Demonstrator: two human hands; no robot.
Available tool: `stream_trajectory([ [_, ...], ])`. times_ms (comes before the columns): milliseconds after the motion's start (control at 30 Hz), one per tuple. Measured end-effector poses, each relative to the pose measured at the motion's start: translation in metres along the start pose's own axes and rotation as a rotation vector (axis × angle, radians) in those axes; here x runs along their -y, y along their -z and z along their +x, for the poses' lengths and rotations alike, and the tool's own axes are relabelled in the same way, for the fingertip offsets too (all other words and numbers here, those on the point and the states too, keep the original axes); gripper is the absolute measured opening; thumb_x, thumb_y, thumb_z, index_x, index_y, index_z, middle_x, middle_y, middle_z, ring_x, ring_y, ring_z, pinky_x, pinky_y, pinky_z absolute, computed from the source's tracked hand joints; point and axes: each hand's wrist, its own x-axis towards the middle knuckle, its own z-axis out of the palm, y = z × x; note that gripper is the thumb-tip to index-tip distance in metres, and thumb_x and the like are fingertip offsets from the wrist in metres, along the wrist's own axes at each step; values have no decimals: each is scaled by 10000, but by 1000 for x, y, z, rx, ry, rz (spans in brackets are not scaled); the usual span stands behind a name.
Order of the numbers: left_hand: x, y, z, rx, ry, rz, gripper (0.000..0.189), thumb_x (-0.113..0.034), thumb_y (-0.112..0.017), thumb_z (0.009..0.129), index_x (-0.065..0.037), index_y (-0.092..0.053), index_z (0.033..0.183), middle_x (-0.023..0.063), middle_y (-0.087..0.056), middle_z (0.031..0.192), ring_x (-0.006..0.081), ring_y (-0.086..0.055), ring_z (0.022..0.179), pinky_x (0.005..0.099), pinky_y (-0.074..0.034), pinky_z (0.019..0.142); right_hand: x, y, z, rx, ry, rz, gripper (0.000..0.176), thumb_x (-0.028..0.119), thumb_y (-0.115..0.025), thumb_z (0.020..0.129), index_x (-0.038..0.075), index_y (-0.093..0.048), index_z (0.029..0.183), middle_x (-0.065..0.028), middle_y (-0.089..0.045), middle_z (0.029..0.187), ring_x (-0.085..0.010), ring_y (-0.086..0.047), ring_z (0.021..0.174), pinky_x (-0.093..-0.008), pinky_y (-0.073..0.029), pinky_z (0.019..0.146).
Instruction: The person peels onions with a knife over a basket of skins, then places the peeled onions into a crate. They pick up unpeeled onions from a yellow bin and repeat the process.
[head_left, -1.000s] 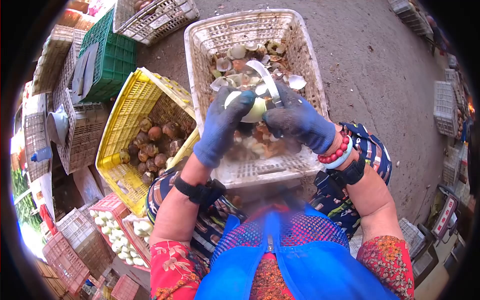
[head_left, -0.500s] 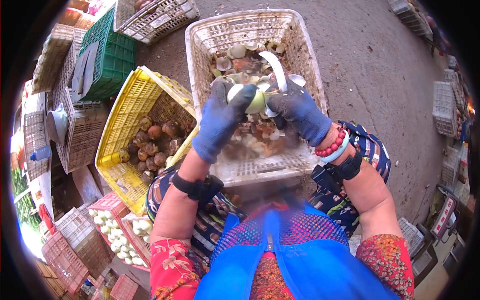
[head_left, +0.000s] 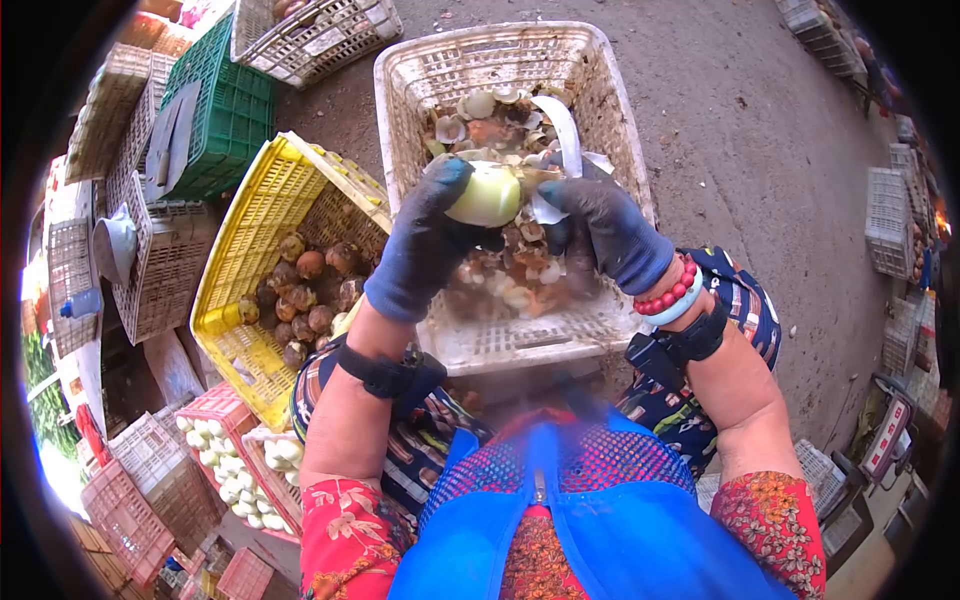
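My left hand, in a dark-and-blue work glove, grips a pale green peeled vegetable between thumb and fingers. Close to its right, my right hand, gloved alike, is closed on a curved white blade that points up and away from me. A pale flap, perhaps peel or part of the tool, shows at the right thumb. Both hands are above a dirty white crate holding peels and scraps.
At the left, a yellow crate holds round brown vegetables. Behind it are a green crate with a large knife on it and another white crate. A pink crate holds pale peeled vegetables.
My left hand has shifted slightly left and down and turned, so more of the vegetable's side shows. My right hand has moved slightly right, leaving a wider gap between the hands.
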Motion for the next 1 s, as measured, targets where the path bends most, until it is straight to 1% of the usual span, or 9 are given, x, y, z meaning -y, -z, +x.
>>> stream_trajectory([
  [100, 0, -1, 4, -69, 132, 91, 405, -349, -500, 982, -36, -548, 1235, 128, -662, 1070, 217, -665, 895, 353, -575, 705, 1, -8, -4, 16, 149, -482, 404, 238, -667, 881, 57, -518, 1210, -25, -586, 829, -79, -500, 607, -234, -402, 524],
  [133, -1, -6, 2, -88, 103, 173, 447, -401, -493, 980, -44, -532, 1246, 115, -658, 1048, 209, -660, 874, 343, -569, 684, 3, -9, -7, 58, 98, -455, 475, 259, -678, 874, 47, -490, 1254, -31, -591, 870, -69, -501, 630, -232, -405, 532],
  [233, 2, -12, 3, -112, 99, 216, 452, -390, -523, 970, -35, -519, 1250, 104, -655, 1031, 198, -663, 864, 328, -565, 666, -2, -8, -5, 48, 88, -404, 513, 229, -682, 856, 39, -471, 1283, -41, -598, 906, -75, -515, 651, -232, -415, 539],
  [333, -6, -25, -1, -148, 101, 309, 408, -338, -654, 901, -45, -535, 1159, 71, -629, 999, 152, -651, 831, 273, -569, 610, -13, -1, 2, 36, 234, -486, 458, 210, -696, 815, 7, -509, 1180, -114, -612, 935, -183, -595, 797, -315, -485, 679],
  [467, -8, -18, -2, -98, 116, 277, 414, -294, -688, 881, -39, -542, 1174, 73, -636, 997, 153, -657, 830, 278, -574, 609, -14, 1, 2, 49, 325, -566, 468, 197, -703, 781, -9, -515, 1157, -170, -612, 1004, -252, -603, 899, -368, -495, 780],
  [567, -7, -14, -2, -56, 91, 253, 428, -297, -687, 881, -33, -546, 1187, 77, -640, 1002, 157, -659, 824, 285, -579, 613, -10, -3, -4, 35, 323, -579, 474, 196, -698, 772, -11, -514, 1156, -192, -612, 1003, -271, -603, 905, -381, -492, 794],
  [767, -3, -15, -2, -46, 71, 229, 479, -314, -697, 867, -23, -542, 1215, 89, -644, 1011, 167, -662, 826, 289, -579, 614, -12, -3, -6, -10, 355, -635, 463, 192, -678, 775, -2, -512, 1162, -202, -614, 978, -285, -615, 883, -384, -499, 773],
  [833, -2, -16, -2, -46, 59, 235, 510, -365, -682, 872, -18, -542, 1220, 94, -645, 1005, 183, -668, 824, 296, -577, 606, -13, -4, -7, -27, 344, -596, 453, 176, -673, 779, 7, -512, 1167, -178, -625, 946, -245, -622, 824, -359, -509, 723],
  [1000, -2, 10, 3, 122, 163, -181, 699, -578, -593, 871, -7, -525, 1269, 142, -658, 1033, 262, -680, 843, 390, -580, 670, 8, -8, -20, -3, 139, -303, 444, 128, -657, 812, 11, -510, 1215, -95, -641, 866, -117, -588, 648, -267, -503, 567],
])
